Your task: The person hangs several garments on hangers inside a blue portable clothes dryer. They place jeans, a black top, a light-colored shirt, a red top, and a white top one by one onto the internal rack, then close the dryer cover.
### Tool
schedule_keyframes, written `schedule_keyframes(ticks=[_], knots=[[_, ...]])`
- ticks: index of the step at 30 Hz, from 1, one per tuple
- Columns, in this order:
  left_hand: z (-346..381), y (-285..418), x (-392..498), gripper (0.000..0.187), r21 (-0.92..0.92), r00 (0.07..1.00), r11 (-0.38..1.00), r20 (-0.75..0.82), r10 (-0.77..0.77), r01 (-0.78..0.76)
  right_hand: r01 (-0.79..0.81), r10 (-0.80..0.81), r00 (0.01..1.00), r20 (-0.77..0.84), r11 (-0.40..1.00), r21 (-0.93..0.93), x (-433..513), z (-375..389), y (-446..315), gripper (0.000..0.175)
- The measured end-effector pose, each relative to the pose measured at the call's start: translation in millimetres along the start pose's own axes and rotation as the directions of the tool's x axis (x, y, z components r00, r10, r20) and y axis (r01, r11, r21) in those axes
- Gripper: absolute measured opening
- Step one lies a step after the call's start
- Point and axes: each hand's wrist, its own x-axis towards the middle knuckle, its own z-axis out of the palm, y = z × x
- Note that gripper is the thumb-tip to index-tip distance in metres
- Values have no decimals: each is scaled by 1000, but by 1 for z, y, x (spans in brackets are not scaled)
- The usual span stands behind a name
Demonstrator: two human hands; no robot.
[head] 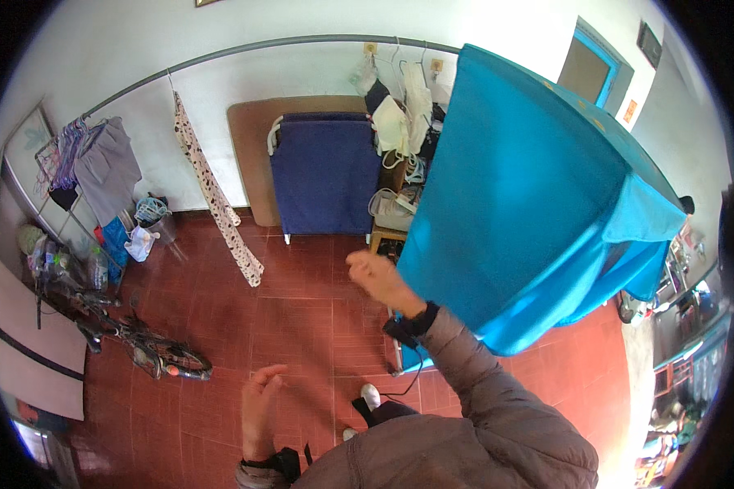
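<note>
My right hand (384, 282) is raised in front of me with curled fingers, close to the left edge of a large bright blue cloth (514, 183). That cloth hangs from the metal rail (269, 43) and bulges out to the right. Lower and to the left, my left hand (262, 400) is above the red tiled floor, its fingers slightly bent and nothing seen in it. A spotted cloth (205, 171) hangs from the rail on a hanger, away from both hands. Whether the right fingers pinch anything is unclear.
Against the wall stands a folded dark blue cot (327, 177). A bicycle (153, 351) is at the left, below hangers and a grey garment (107, 165). White cloth items (416, 104) hang above a cluttered wooden stand (386, 235). My shoe (370, 396) is on the tiles.
</note>
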Motion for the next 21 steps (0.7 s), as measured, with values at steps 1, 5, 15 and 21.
schedule_keyframes(ticks=[1,5,15,21], knots=[[-6,-1,7,21,-4,1000,1000,-12,-20,20,79,-83,993,-79,995,-53,26,-9,1,25],[-23,-1,45,22,-22,995,999,-92,-40,38,42,-62,926,-373,997,-61,145,-58,19,32],[2,54,199,22,-38,996,996,-46,81,-83,-287,-271,709,-652,733,-617,343,-194,84,40],[27,68,280,22,-7,994,999,98,45,-45,-240,-281,768,-576,706,-666,383,-212,126,25]])
